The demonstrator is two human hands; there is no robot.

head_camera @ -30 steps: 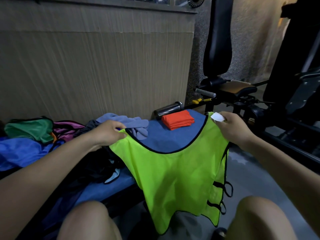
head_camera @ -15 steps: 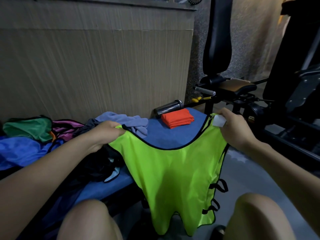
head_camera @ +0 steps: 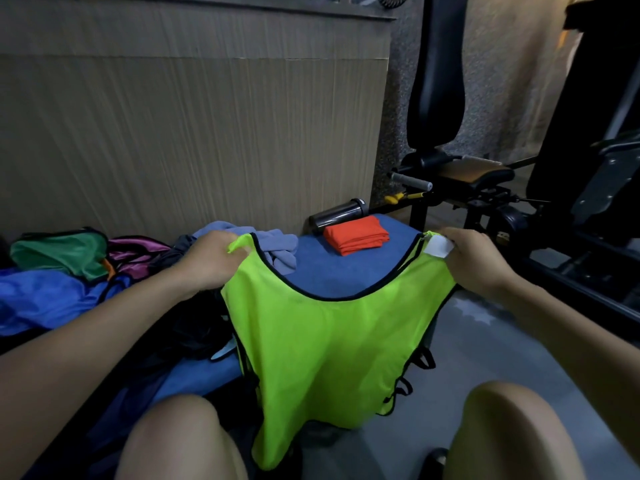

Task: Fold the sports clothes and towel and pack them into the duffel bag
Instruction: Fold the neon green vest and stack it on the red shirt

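Two bare knees (head_camera: 180,441) sit nearest, with the lime bib (head_camera: 325,344) hanging between them. The left hand (head_camera: 211,261) pinches the bib's left shoulder strap; the right hand (head_camera: 474,261) pinches the right strap, fingers curled beside a white tag (head_camera: 437,245). The bib is stretched flat between the two grips, its black-edged neckline dipping below them. Under the left forearm lies dark clothing (head_camera: 194,330) on the blue bench (head_camera: 332,271). Just beyond the left grip is a grey towel (head_camera: 277,247); further left, blue cloth (head_camera: 41,299), purple (head_camera: 135,254) and green bibs (head_camera: 65,254). Beyond and between the grips sits a folded orange garment (head_camera: 356,235), a dark bottle (head_camera: 337,213) behind it.
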